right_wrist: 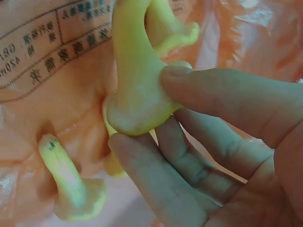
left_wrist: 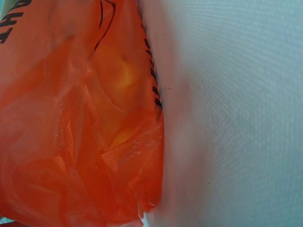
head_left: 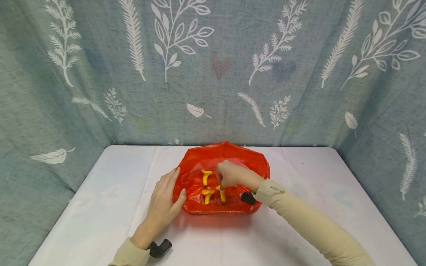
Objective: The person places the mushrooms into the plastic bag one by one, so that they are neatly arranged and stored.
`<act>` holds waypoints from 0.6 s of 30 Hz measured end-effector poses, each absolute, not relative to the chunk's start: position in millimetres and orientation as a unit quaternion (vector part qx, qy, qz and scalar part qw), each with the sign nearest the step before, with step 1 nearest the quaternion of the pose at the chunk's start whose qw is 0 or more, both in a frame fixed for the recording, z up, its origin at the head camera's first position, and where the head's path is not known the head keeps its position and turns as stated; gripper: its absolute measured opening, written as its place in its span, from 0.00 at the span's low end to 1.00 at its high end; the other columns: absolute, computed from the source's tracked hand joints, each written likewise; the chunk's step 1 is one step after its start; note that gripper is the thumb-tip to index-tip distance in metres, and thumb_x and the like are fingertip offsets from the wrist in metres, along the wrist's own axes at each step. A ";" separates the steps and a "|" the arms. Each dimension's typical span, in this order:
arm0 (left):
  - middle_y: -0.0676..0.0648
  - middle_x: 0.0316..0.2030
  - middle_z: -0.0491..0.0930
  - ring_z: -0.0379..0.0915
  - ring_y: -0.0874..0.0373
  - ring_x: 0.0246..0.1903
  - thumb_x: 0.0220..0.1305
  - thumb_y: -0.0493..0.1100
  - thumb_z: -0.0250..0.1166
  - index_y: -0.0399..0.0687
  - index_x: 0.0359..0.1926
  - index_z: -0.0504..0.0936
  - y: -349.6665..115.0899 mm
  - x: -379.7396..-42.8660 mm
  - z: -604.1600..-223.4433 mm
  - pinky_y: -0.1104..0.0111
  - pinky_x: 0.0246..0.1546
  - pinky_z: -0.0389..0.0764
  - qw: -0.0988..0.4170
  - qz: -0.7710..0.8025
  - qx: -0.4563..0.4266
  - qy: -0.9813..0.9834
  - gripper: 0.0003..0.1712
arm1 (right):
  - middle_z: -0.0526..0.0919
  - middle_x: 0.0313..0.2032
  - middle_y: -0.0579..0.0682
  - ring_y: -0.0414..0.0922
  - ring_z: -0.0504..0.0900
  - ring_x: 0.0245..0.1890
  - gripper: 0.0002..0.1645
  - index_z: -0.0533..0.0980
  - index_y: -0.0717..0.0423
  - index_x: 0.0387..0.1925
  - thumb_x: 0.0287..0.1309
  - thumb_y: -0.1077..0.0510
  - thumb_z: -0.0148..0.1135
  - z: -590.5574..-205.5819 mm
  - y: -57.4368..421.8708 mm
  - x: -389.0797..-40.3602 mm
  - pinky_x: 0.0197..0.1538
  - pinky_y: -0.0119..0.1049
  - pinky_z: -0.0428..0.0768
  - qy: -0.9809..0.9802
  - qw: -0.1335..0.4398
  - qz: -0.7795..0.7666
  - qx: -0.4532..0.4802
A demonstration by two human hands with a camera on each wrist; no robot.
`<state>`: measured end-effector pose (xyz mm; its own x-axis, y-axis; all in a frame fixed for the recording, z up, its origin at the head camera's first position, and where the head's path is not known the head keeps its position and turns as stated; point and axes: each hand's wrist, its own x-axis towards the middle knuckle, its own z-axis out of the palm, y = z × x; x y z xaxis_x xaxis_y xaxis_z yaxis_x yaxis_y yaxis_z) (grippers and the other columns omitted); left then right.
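Note:
A red plastic bag (head_left: 226, 148) sits with its mouth spread wide, and several yellow chanterelle-like mushrooms (head_left: 205, 178) lie inside. My right hand (head_left: 230, 173) reaches into the bag. In the right wrist view its thumb and fingertips pinch the flared cap of one yellow mushroom (right_wrist: 136, 78), stem upward. Another mushroom (right_wrist: 73, 189) lies on the bag's lining at lower left. My left hand (head_left: 163, 199) rests against the bag's left side, fingers extended and thumb spread at the front. The left wrist view shows the crinkled red bag (left_wrist: 85, 132) but not the hand.
The bag stands on a white-covered table (head_left: 110, 192). A grey-green curtain (head_left: 219, 103) with white leaf prints encloses the back and sides. Black wrist devices (head_left: 160, 248) are on both wrists.

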<state>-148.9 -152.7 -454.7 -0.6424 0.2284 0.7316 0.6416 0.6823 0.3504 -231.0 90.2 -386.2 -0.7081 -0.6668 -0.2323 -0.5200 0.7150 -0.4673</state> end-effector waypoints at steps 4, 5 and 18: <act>0.36 0.62 0.73 0.69 0.42 0.58 0.61 0.45 0.56 0.32 0.68 0.68 -153.1 -149.0 -454.9 0.52 0.56 0.67 0.335 -0.306 -0.256 -0.854 0.36 | 0.75 0.14 0.45 0.42 0.72 0.17 0.15 0.78 0.55 0.14 0.48 0.67 0.74 -389.5 88.1 -228.8 0.26 0.31 0.75 0.907 0.207 -0.180 -0.320; 0.36 0.62 0.73 0.69 0.41 0.58 0.60 0.44 0.57 0.32 0.68 0.68 -153.2 -149.1 -455.0 0.52 0.56 0.67 0.337 -0.306 -0.255 -0.853 0.36 | 0.75 0.15 0.45 0.42 0.72 0.17 0.15 0.77 0.55 0.14 0.48 0.67 0.74 -390.8 87.5 -228.7 0.26 0.31 0.75 0.908 0.209 -0.178 -0.318; 0.36 0.62 0.73 0.69 0.41 0.58 0.60 0.45 0.56 0.32 0.67 0.68 -153.0 -148.8 -454.7 0.51 0.57 0.67 0.338 -0.306 -0.255 -0.853 0.36 | 0.75 0.17 0.44 0.40 0.70 0.20 0.15 0.77 0.55 0.16 0.47 0.65 0.76 -402.3 85.4 -225.7 0.26 0.30 0.74 0.905 0.219 -0.170 -0.322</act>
<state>-148.8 -153.0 -454.7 -0.6418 0.2287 0.7320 0.6420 0.6823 0.3497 -225.7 85.4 -402.3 -0.6966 -0.6572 -0.2878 -0.5081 0.7351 -0.4489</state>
